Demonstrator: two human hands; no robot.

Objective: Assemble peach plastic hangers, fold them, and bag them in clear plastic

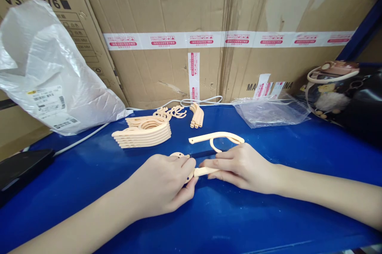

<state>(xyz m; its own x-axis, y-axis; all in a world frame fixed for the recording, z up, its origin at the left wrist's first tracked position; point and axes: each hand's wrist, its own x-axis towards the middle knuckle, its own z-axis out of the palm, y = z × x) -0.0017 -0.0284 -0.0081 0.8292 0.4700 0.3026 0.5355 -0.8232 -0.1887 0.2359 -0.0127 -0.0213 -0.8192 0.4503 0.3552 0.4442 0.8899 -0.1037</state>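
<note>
My left hand (164,182) is closed around a cream plastic round piece with small holes (177,154), and the fingers cover most of it. From the other side my right hand (243,168) pinches a short cream hanger arm (204,171). Its left end meets the round piece at my left fingertips; whether the two are joined I cannot tell. Just beyond my right hand lies a longer curved hanger arm (215,137) with an inner loop. To the left sits a stack of similar curved hanger arms (143,136).
Behind the stack lie several small cream hooks (176,112), beside a bundle of short arms (197,116). A clear plastic bag (271,112), white cable (80,140), black device (24,170), white parcel bag (53,71) and dark bag (355,102) surround the blue tabletop (238,218). Cardboard boxes (164,7) stand behind.
</note>
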